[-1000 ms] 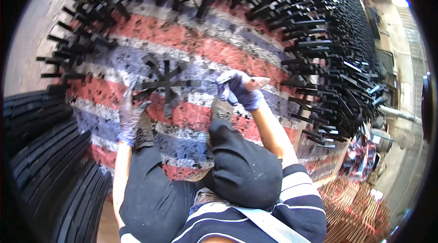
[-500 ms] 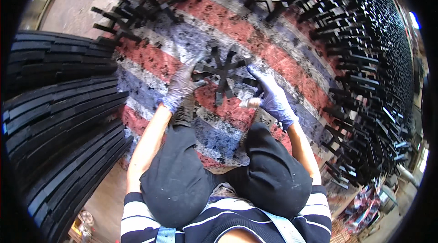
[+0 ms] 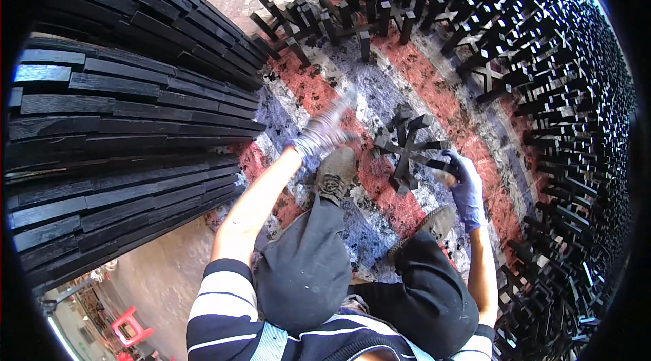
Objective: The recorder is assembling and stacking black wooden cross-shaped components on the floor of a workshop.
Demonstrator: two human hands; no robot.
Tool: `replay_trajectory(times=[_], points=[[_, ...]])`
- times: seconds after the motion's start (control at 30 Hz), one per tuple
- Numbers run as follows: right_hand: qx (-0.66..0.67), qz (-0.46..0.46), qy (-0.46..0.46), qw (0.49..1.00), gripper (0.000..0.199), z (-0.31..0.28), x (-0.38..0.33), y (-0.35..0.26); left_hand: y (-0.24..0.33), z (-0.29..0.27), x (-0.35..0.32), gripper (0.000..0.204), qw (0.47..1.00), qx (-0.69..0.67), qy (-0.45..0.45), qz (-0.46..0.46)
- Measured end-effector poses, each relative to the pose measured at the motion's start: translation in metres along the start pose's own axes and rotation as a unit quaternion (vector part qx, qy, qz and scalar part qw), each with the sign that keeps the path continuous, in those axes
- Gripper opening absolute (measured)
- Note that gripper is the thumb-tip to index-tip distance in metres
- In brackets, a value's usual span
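Note:
A black star-shaped frame [image 3: 405, 150] of crossed bars with short upright ends sits on a striped red, white and blue cloth [image 3: 366, 225] between my feet. My right hand [image 3: 466, 188], in a thin purplish glove, has its fingers curled at the end of one of the frame's right-hand bars. To the left of the frame is my left hand [image 3: 327, 131], gloved too and blurred by motion. Its fingers are stretched out and hold nothing, apart from the frame.
Long stacks of black wooden strips [image 3: 129, 106] rise close on my left. Many black frames with upright legs [image 3: 488, 55] crowd the far side and my right, ringing the cloth. My shoes [image 3: 336, 174] rest at its near part. A red plastic stool [image 3: 131, 326] stands far at the lower left.
The view has swung, so the stacks fill more of the left. My left hand has moved away from the frame, while my right hand stays at its right-hand bar. The frame now appears tilted.

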State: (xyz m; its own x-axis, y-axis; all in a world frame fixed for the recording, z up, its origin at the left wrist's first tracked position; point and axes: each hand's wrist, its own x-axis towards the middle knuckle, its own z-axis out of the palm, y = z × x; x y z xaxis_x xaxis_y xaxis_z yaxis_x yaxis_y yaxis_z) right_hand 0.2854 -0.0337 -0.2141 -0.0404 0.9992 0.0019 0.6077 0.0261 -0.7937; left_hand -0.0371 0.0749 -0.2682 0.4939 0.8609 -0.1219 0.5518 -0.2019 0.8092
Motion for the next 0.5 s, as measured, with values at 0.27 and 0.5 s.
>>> replay_trajectory(times=[0.27,0.5], points=[[0.048,0.112,0.023,0.992,0.047,-0.015,-0.006,-0.032,-0.067,-0.107,0.067,0.070,0.899,0.126,0.379,-0.178],[0.107,0.127,0.029,0.986,0.035,-0.023,-0.011,-0.034,-0.053,-0.079,0.051,0.020,0.925,-0.003,0.374,-0.062]])
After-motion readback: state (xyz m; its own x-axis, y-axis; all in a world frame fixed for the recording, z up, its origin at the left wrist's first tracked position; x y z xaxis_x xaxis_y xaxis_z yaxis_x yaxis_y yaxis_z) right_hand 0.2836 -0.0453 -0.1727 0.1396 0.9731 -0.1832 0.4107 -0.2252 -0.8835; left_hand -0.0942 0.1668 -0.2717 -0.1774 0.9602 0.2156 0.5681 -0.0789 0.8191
